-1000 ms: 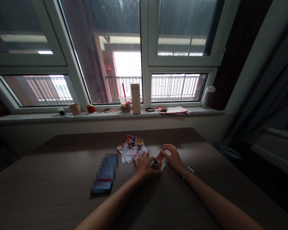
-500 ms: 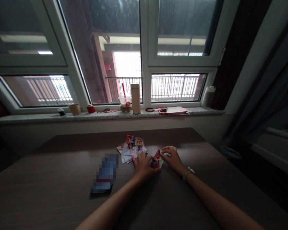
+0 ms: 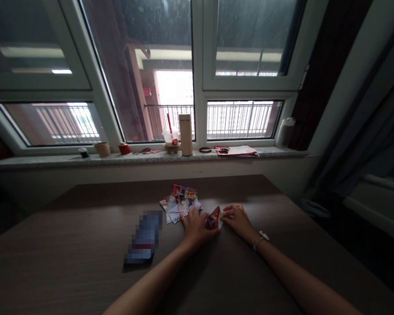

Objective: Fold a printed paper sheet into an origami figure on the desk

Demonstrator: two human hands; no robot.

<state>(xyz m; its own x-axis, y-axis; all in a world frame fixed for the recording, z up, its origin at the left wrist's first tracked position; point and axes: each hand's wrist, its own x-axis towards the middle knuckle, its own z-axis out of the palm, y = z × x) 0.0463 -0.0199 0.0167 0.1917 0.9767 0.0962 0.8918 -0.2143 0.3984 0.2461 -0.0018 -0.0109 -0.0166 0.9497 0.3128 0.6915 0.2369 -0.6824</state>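
Both my hands rest on a dark wooden table [image 3: 85, 271] near its middle. Between them stands a small folded piece of red printed paper [image 3: 213, 217]. My left hand [image 3: 194, 228] presses on the paper's left side with its fingers bent. My right hand [image 3: 238, 220] pinches the paper's right edge; a thin bracelet sits on that wrist. Just behind my left hand lies a loose pile of colourful printed paper sheets [image 3: 180, 202].
A blurred dark flat object [image 3: 143, 238] lies on the table to the left. The stone window sill [image 3: 52, 161] behind holds a tall beige flask [image 3: 185, 134], a plastic cup with a straw [image 3: 170, 136], small pots [image 3: 102, 149], scissors and red papers [image 3: 236, 151], and a jug [image 3: 285, 132].
My right hand has slid a little lower and flatter onto the table, and the folded red paper now lies lower between the hands. My left hand has hardly moved.
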